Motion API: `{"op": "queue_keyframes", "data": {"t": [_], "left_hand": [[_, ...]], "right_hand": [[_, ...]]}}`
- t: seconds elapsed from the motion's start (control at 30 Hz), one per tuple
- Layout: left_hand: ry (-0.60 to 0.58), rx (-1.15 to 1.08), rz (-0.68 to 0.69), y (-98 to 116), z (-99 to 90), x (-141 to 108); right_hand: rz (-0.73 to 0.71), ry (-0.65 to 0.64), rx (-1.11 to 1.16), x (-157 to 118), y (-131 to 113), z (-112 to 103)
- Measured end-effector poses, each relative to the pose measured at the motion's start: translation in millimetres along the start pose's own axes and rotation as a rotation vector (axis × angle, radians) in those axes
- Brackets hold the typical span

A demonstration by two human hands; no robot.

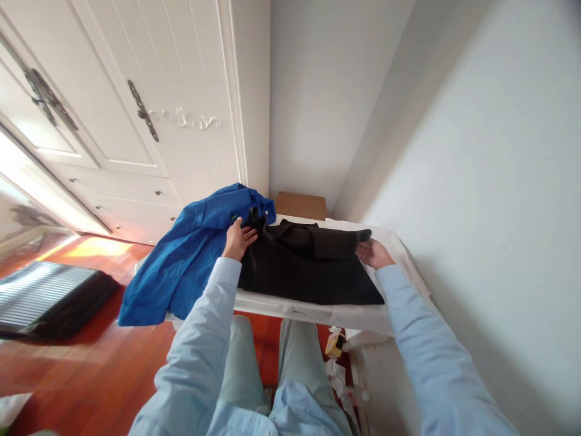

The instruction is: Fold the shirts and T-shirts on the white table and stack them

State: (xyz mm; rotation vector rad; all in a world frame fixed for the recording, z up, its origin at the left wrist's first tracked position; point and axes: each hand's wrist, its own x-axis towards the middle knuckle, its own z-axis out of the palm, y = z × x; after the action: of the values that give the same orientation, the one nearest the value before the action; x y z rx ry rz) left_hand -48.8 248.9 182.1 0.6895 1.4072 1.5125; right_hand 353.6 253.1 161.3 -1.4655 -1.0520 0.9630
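A black garment (308, 278) lies on a white-covered table in front of me, its far part folded over into a thick roll. My left hand (239, 240) is at the garment's left end, fingers spread and touching the dark cloth. At the opposite end, my right hand (376, 253) grips the folded edge, with its fingertips partly hidden by the fabric. A blue garment (190, 254) is spread to the left of the black one and hangs over the table's near edge.
The white table covering (313, 312) shows along the front. Behind stands a brown wooden box (302, 204). A white wardrobe (195, 151) rises at the left, a wall at the right. A black ribbed case (54, 297) lies on the wooden floor; a yellow item (333, 345) sits below.
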Motion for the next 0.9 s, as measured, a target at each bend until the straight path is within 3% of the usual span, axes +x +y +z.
{"op": "queue_keyframes", "data": {"t": [0.1, 0.17, 0.3, 0.43, 0.53, 0.67, 0.77, 0.9], "left_hand": [[0.001, -0.075, -0.062, -28, -4.7, 10], [-0.015, -0.017, 0.017, -42, -16.7, 11], [-0.09, 0.389, 0.312, -49, -35.4, 14], [-0.032, 0.84, 0.569, -49, -55.7, 6], [0.065, 1.03, 0.511, -52, -85.0, -12], [-0.015, 1.079, 0.334, -57, -119.3, -32], [-0.063, 1.071, 0.333, -56, -123.9, -35], [-0.007, 1.067, 0.381, -48, -123.6, -37]], "right_hand": [[0.253, -0.021, 0.294, 5, 31, 2], [0.33, -0.011, 0.447, 1, 50, -6], [0.183, 0.007, 0.385, -8, 67, -19], [-0.072, 0.079, -0.023, -14, 71, -25], [-0.114, 0.127, -0.375, -23, 81, -41], [0.034, 0.04, -0.528, -43, 93, -62], [0.057, -0.004, -0.55, -53, 84, -63], [-0.011, -0.132, -0.39, -63, 58, -67]]}}
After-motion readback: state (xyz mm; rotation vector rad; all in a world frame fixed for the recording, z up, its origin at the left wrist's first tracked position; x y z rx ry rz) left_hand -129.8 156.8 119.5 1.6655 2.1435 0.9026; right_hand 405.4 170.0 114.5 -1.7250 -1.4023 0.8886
